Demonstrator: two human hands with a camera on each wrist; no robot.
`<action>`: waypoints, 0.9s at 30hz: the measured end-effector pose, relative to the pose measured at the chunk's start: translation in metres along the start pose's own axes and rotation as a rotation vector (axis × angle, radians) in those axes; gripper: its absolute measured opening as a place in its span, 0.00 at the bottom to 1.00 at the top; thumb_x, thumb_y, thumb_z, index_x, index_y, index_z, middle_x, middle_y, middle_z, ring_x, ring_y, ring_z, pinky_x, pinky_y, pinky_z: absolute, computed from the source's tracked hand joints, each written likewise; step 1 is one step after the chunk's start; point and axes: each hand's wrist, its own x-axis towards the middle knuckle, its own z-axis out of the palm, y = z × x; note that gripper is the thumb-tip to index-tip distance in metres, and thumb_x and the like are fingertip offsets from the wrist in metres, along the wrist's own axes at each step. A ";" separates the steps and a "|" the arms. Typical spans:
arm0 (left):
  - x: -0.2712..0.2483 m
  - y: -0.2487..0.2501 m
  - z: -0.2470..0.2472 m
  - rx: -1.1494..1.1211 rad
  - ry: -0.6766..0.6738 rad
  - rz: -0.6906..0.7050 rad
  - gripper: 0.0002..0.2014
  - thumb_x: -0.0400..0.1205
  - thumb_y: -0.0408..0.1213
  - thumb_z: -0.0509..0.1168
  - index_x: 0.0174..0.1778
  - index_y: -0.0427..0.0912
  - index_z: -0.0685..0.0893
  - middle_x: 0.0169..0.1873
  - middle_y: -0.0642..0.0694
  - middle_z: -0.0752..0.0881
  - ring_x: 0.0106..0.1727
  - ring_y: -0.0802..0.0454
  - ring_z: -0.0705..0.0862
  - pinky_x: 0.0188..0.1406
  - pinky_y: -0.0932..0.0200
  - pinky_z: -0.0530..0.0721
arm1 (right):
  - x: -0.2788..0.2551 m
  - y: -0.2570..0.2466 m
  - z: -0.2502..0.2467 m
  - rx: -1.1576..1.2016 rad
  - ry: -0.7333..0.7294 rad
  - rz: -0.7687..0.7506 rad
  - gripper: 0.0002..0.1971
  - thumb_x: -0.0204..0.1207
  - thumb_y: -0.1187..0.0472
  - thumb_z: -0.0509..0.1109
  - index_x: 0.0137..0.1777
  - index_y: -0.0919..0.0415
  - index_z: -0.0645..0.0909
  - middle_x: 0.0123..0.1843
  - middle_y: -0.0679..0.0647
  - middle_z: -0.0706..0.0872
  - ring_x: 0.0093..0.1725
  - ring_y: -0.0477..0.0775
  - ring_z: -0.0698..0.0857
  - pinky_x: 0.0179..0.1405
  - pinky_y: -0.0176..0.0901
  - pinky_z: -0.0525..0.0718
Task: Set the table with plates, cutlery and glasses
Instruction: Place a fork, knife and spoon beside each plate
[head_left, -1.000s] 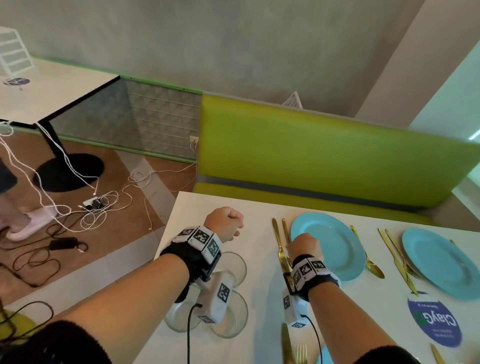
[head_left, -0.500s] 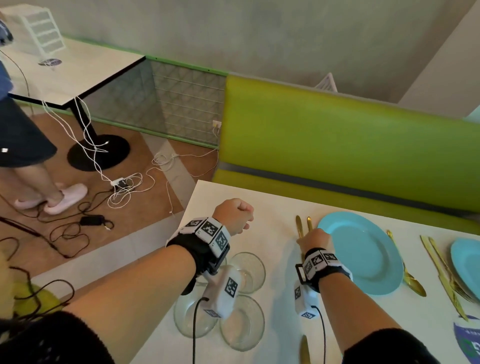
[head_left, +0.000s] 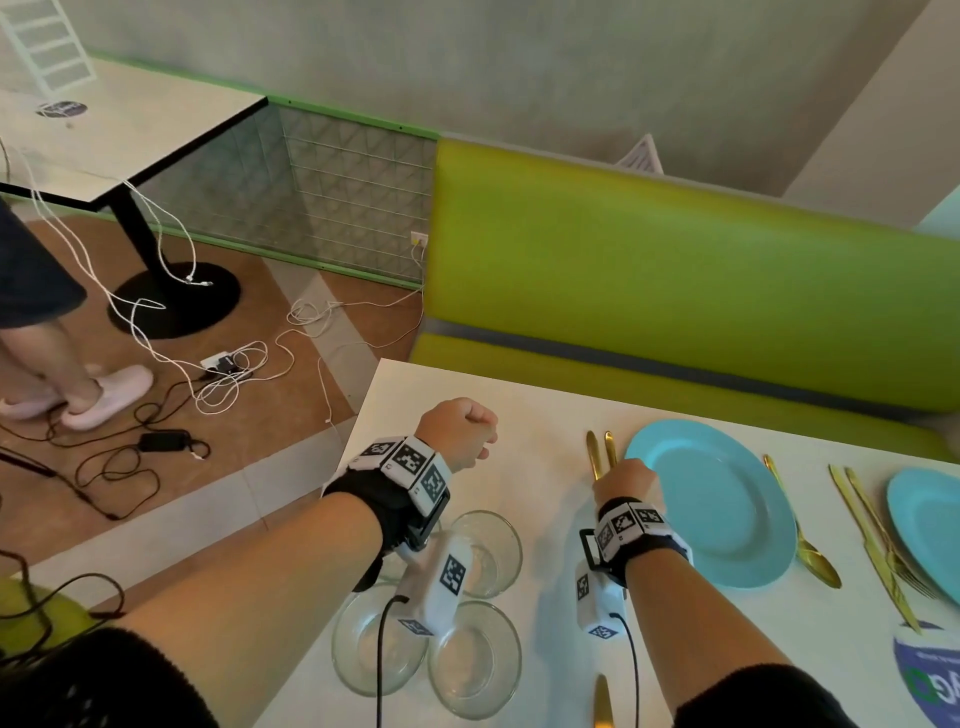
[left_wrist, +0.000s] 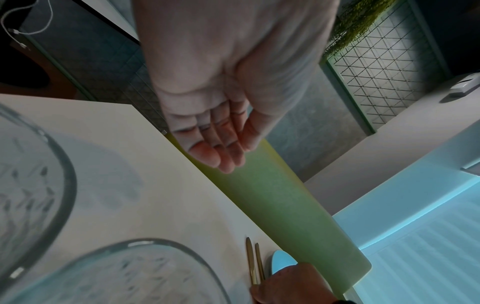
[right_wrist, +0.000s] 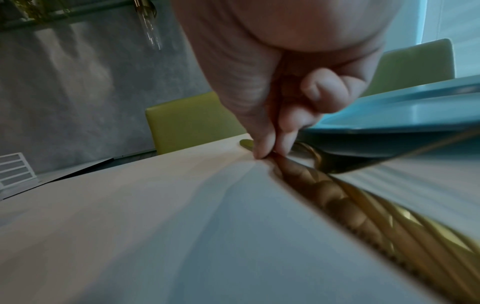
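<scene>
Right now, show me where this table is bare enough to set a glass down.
Bare: the far-left corner of the table, between the left hand and the gold cutlery pair; also the near stretch between the blue plate and the sticker. Crowded: the three glasses at near left, and the spoon and knife and fork between that plate and the second plate.

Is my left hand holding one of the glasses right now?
No, the left hand is curled up empty above the table, while the glasses stand untouched below its wrist.
</scene>
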 end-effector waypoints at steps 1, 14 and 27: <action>0.000 0.000 0.000 0.002 -0.001 -0.001 0.09 0.82 0.31 0.59 0.39 0.47 0.78 0.42 0.45 0.85 0.30 0.57 0.81 0.27 0.66 0.77 | 0.000 0.000 0.000 0.003 -0.001 -0.001 0.10 0.80 0.65 0.62 0.52 0.69 0.83 0.54 0.64 0.88 0.55 0.64 0.88 0.48 0.49 0.84; -0.001 -0.002 -0.002 0.007 -0.023 -0.012 0.09 0.82 0.30 0.59 0.39 0.47 0.78 0.39 0.47 0.84 0.31 0.57 0.80 0.28 0.66 0.77 | 0.003 0.003 0.002 0.098 -0.004 0.002 0.07 0.77 0.66 0.67 0.48 0.69 0.83 0.49 0.65 0.89 0.48 0.65 0.88 0.43 0.48 0.85; -0.030 -0.009 -0.012 -0.014 -0.012 -0.004 0.11 0.82 0.30 0.60 0.36 0.50 0.77 0.38 0.49 0.84 0.31 0.56 0.81 0.28 0.66 0.78 | -0.020 0.005 -0.010 0.095 0.024 -0.046 0.09 0.78 0.63 0.67 0.51 0.69 0.83 0.52 0.64 0.88 0.52 0.65 0.88 0.47 0.49 0.85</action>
